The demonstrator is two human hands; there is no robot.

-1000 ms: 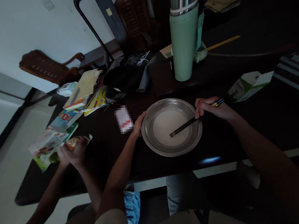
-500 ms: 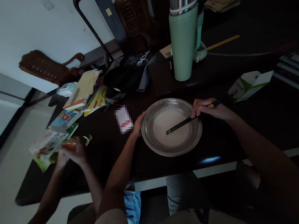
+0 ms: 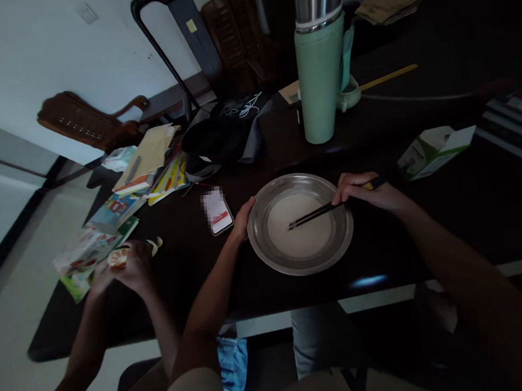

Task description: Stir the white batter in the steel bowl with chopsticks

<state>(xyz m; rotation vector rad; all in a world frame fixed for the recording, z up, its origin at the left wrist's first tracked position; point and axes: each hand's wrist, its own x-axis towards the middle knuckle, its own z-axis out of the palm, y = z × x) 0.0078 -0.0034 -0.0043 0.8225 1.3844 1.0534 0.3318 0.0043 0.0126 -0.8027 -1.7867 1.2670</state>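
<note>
A round metal bowl (image 3: 303, 265) with a wide rim stands on the dark table in front of me. Pale, milky liquid (image 3: 298, 238) covers its bottom. My left hand (image 3: 243, 220) grips the bowl's left rim, its thumb at the edge and the other fingers partly hidden. Over the right rim, my right hand (image 3: 363, 190) is closed around a pair of dark chopsticks (image 3: 313, 215) with gold bands near the upper end. Their tips point down and left into the middle of the liquid.
To my left a co-worker's hands (image 3: 125, 271) hold a partly peeled orange fruit (image 3: 117, 257). A phone (image 3: 220, 215) lies left of the bowl. Beyond stand a green thermos (image 3: 322, 82) and, at right, an opened carton (image 3: 433, 153). Books and packets (image 3: 121, 206) crowd the left side.
My hands, the bowl and the chopsticks stay almost as they were. The co-worker's hands have turned the fruit, so its pale peeled side now shows.
</note>
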